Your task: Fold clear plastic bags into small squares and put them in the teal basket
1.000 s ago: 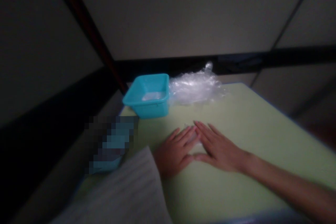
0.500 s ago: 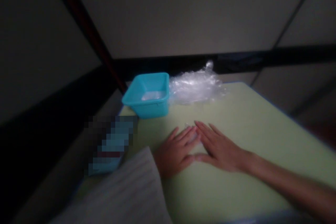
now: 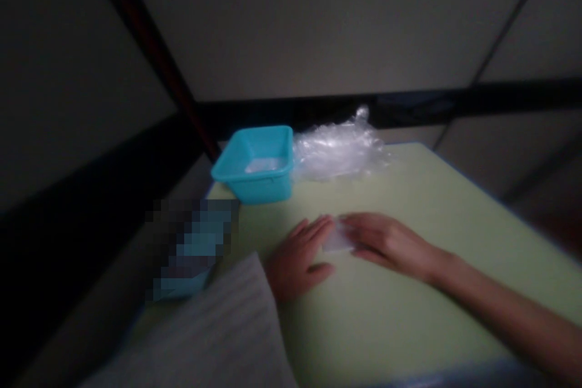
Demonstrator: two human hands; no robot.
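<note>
My left hand [image 3: 297,257] lies flat on the pale green table [image 3: 409,309], fingers stretched out toward a small clear plastic piece [image 3: 337,237]. My right hand [image 3: 386,239] comes in from the right and rests on the right edge of that piece, its fingers curled over it and blurred. The two hands nearly meet at the plastic. A grey striped sleeve covers my left forearm at the lower left.
A turquoise plastic tub [image 3: 255,163] with something pale inside stands at the table's far left corner. A heap of crumpled clear plastic [image 3: 339,148] lies beside it on the right. A blurred-out patch [image 3: 191,248] sits at the left edge. The room is dim.
My right hand has turned from lying flat to a sideways, curled pose over the plastic piece and shifted slightly right. My left hand pulled back a little.
</note>
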